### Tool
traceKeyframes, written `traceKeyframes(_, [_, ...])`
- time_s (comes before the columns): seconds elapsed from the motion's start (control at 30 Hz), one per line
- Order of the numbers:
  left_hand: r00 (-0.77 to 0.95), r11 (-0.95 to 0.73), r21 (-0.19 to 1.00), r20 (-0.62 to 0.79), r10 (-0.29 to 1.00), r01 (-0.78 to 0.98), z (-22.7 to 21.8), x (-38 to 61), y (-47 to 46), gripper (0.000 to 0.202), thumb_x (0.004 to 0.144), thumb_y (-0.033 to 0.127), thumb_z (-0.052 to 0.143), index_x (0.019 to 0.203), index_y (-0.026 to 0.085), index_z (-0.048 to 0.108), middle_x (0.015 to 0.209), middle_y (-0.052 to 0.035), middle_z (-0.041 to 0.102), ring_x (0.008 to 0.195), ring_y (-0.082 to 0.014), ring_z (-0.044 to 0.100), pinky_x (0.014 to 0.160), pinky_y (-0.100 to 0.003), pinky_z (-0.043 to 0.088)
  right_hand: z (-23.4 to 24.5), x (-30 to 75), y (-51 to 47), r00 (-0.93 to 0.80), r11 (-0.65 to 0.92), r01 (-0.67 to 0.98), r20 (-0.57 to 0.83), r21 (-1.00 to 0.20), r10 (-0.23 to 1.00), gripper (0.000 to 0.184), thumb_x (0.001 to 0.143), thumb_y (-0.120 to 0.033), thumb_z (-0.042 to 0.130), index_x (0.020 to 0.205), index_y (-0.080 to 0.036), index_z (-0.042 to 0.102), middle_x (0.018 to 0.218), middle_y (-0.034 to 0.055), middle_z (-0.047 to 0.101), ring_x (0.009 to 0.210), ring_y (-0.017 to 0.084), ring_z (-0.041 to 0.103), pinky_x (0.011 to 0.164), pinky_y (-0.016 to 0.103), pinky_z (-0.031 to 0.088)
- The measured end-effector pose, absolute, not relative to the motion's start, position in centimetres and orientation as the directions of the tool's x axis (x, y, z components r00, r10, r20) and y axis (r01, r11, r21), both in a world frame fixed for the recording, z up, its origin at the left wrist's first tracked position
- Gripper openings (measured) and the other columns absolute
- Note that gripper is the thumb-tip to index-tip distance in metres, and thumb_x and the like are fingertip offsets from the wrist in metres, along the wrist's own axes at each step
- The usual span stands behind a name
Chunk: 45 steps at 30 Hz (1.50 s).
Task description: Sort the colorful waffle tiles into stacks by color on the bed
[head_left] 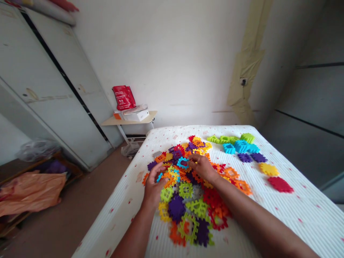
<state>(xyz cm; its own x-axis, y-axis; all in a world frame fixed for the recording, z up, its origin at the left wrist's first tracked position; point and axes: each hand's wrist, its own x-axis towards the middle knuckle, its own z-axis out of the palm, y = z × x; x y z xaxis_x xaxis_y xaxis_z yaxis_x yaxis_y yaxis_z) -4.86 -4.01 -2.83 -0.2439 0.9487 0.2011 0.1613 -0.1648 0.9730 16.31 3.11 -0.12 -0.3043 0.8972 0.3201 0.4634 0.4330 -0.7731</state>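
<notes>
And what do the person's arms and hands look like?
The left forearm and right forearm are bare to the picture's edge, no sleeve or watch in view. The left hand and right hand are ungloved; the fingers are too small to check for rings.

We see a light-blue notched plastic piece (180,162) with an open centre, at the far half of a jumbled, many-coloured heap (185,190), while right of that heap lie lime-green pieces (247,138), blue pieces (241,146), purple pieces (258,157), yellow plastic (268,169) and red plastic (281,184).
</notes>
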Motion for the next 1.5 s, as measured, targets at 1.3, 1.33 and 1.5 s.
traceKeyframes(1.3, [-0.281, -0.442, 0.691, 0.671, 0.686, 0.572, -3.4, -4.8, -0.4, 0.020, 0.081, 0.030, 0.053, 0.090, 0.018, 0.067, 0.093, -0.0054, 0.067, 0.089, -0.0184, 0.061, 0.082, -0.032, 0.047, 0.6, 23.0, 6.8, -0.034, 0.242, 0.821, 0.379, -0.517, 0.925, 0.023, 0.070, -0.009, 0.051, 0.082, -0.017, 0.069, 0.080, 0.0041, 0.069, 0.075, 0.015, 0.061, 0.068, 0.022, 0.041])
traceKeyframes(1.33, [-0.286, -0.437, 0.696, 0.666, 0.689, 0.570, -3.5, -4.9, -0.3, 0.020, 0.081, 0.030, 0.053, 0.091, 0.018, 0.067, 0.093, -0.0053, 0.067, 0.089, -0.0184, 0.061, 0.082, -0.032, 0.047, 0.7, 23.4, 6.8, -0.030, 0.216, 0.856, 0.371, -0.469, 0.928, 0.026, 0.070, -0.007, 0.050, 0.084, -0.017, 0.070, 0.084, 0.0049, 0.070, 0.078, 0.016, 0.062, 0.070, 0.022, 0.041])
traceKeyframes(1.5, [-0.319, -0.409, 0.722, 0.642, 0.697, 0.559, -3.8, -5.2, -0.1, 0.023, 0.080, 0.034, 0.054, 0.092, 0.018, 0.067, 0.092, -0.0055, 0.067, 0.088, -0.0190, 0.061, 0.084, -0.033, 0.047, 0.8, 26.0, 7.5, 0.019, 0.049, 0.947, 0.209, -0.318, 0.978, 0.032, 0.072, -0.007, 0.050, 0.094, -0.017, 0.070, 0.091, 0.0062, 0.071, 0.087, 0.016, 0.064, 0.073, 0.020, 0.042])
